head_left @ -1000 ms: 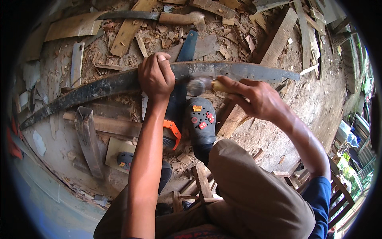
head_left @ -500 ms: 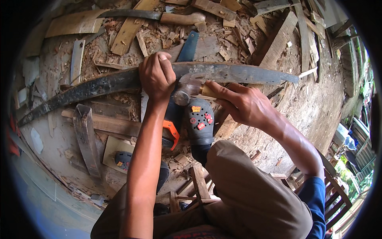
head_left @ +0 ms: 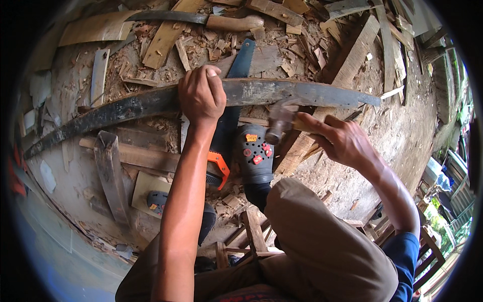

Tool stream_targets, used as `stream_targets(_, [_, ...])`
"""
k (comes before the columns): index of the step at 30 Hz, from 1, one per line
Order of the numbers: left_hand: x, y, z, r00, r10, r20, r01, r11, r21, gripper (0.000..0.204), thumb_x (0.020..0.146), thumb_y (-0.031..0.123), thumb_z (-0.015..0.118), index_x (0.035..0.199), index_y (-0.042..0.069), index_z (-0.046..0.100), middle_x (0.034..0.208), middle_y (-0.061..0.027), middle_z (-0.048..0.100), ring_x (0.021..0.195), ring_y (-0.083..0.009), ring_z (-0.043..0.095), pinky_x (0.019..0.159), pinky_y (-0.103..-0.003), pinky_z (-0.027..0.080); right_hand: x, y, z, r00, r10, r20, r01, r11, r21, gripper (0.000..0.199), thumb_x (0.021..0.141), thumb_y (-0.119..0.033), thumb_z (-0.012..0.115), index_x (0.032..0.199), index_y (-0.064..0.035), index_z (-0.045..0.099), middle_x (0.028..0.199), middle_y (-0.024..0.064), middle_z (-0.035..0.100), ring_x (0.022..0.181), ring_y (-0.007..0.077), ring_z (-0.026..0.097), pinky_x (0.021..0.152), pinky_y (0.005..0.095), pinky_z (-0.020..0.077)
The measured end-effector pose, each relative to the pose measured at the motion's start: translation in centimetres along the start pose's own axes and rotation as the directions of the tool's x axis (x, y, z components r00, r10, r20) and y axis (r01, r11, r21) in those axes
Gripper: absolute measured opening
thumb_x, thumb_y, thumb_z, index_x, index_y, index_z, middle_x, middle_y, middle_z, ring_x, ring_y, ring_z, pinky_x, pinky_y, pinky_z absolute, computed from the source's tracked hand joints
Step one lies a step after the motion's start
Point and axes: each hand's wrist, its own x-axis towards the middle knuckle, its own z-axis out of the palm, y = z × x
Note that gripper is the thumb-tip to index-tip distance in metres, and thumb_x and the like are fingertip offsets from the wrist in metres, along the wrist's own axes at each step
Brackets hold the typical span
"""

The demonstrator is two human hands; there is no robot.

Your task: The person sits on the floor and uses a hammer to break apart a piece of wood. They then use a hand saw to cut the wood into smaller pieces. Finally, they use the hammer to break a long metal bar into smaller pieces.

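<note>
A long, dark, weathered wooden plank (head_left: pixel 282 92) runs across the view, bowed by the lens. My left hand (head_left: pixel 203 95) is closed around it left of the middle. My right hand (head_left: pixel 347 142) grips the wooden handle of a claw hammer (head_left: pixel 282 120). The hammer's head is just below the plank's near edge, above and right of my grey clog (head_left: pixel 255 163); whether it touches the wood I cannot tell. Beneath the plank lies a handsaw (head_left: pixel 242 60) with a blue-black blade and an orange-edged handle, partly hidden by my left forearm.
At the top lies a machete (head_left: pixel 234 23) with a wooden handle. Wood offcuts and chips cover the ground, with a thick board (head_left: pixel 354 53) at upper right. A short upright timber (head_left: pixel 111 176) stands at left, and a wooden stool (head_left: pixel 253 231) shows below.
The hammer and my right hand have moved to the right, away from my left hand. My left hand keeps its hold on the plank.
</note>
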Motion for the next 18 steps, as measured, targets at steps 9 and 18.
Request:
stream_targets(9, [0.0, 0.4, 0.1, 1.000, -0.023, -0.013, 0.023, 0.999, 0.041, 0.028, 0.103, 0.017, 0.046, 0.084, 0.009, 0.065, 0.079, -0.0083, 0.067, 0.076, -0.0316, 0.063, 0.074, -0.045, 0.047, -0.9, 0.0, 1.2, 0.988, -0.061, -0.140, 0.107, 0.930, 0.351, 0.057, 0.098, -0.010, 0.065, 0.152, -0.0010, 0.048, 0.094, 0.0184, 0.069, 0.074, 0.0296, 0.069, 0.066, 0.0445, 0.0566])
stream_targets(18, [0.0, 0.4, -0.4, 0.999, -0.051, -0.009, 0.050, 0.996, -0.068, 0.027, 0.103, 0.015, 0.045, 0.085, 0.008, 0.065, 0.081, -0.0092, 0.068, 0.079, -0.0323, 0.064, 0.075, -0.044, 0.047, 2.7, -2.9, 1.5, 0.974, -0.171, -0.147, 0.212, 0.917, 0.339, 0.056, 0.102, -0.018, 0.062, 0.154, -0.0074, 0.046, 0.088, 0.0178, 0.064, 0.071, 0.0395, 0.066, 0.066, 0.0485, 0.0537])
